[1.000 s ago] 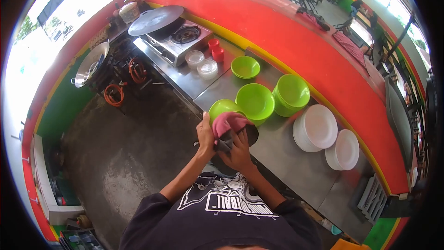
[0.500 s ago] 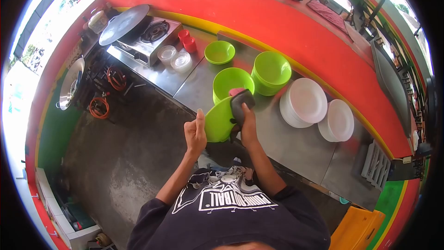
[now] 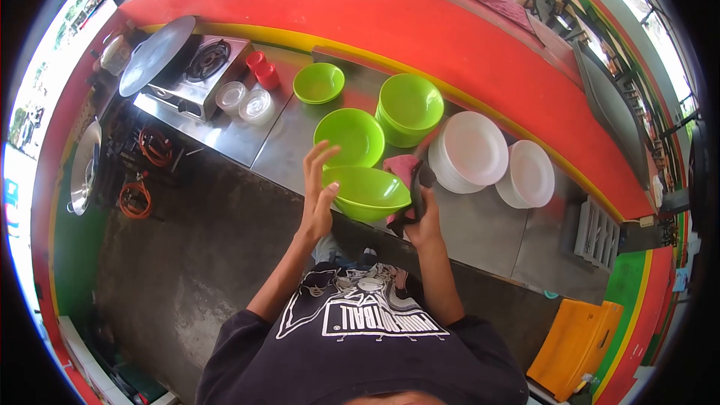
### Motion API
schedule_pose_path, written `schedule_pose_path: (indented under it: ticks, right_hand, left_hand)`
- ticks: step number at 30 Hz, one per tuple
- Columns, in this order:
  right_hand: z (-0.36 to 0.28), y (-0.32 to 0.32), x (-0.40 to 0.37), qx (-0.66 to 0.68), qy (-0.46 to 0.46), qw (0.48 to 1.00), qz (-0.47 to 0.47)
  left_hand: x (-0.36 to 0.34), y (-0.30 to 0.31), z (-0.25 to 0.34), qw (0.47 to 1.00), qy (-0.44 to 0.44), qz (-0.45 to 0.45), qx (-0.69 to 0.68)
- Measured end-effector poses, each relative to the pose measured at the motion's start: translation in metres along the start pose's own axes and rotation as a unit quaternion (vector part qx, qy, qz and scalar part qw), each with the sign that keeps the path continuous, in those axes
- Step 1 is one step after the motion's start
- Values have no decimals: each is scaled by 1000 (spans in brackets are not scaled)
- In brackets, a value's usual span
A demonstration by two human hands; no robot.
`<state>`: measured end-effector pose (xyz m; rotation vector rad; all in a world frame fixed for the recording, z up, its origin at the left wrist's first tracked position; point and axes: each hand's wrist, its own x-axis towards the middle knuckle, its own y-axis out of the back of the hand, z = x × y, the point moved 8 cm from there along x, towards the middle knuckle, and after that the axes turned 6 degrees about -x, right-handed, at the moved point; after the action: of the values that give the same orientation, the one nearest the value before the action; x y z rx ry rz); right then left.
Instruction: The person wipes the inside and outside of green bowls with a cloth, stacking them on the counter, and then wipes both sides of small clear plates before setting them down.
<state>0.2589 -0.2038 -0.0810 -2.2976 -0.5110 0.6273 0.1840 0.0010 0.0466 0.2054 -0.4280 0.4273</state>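
A bright green bowl (image 3: 369, 193) is tilted in front of my body, between my two hands. My left hand (image 3: 318, 195) is at its left rim, fingers stretched and spread, the thumb close to the bowl's side. On the other side my right hand (image 3: 426, 222) is closed around a dark and pink cloth (image 3: 403, 167), which lies against the bowl's right edge. Just beyond stands another green bowl (image 3: 349, 139). Behind it are a stack of green bowls (image 3: 410, 105) and a separate green bowl (image 3: 319, 83).
Stacked white bowls or plates (image 3: 471, 151) and more white bowls (image 3: 527, 174) stand right on the metal counter (image 3: 487, 236). Left are red cups (image 3: 266, 75), clear plastic containers (image 3: 256, 106) and a stove (image 3: 208, 60) with a large lid. A red wall (image 3: 315, 11) runs behind.
The bowl has turned so its inside now faces up. My left fingers have uncurled and spread beside the rim. The cloth has shifted to the bowl's right edge with my right hand.
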Motion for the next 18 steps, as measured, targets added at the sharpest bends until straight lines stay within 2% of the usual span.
schedule_pose_path:
  ticks: [2, 4, 8, 11, 14, 18]
  right_hand:
    - [-4, 3, 6, -79, 51, 994, 57]
    - [-8, -8, 12, -148, 97, 979, 105]
    - [5, -3, 39, -236, 183, 938, 177]
    - [9, -11, 50, -297, 209, 903, 229]
    - [5, -26, 57, -344, 240, 864, 279]
    - [12, -30, 67, -363, 263, 826, 341]
  left_hand:
    - [10, -1, -28, 991, 83, -33, -100]
    - [17, -4, -64, 959, 171, -92, -204]
    - [32, 9, -143, 961, 189, -148, -140]
    - [44, 21, -178, 973, 126, -190, 40]
    - [54, 28, -219, 964, 144, -218, 45]
    - [71, 28, -234, 951, 186, -245, -41]
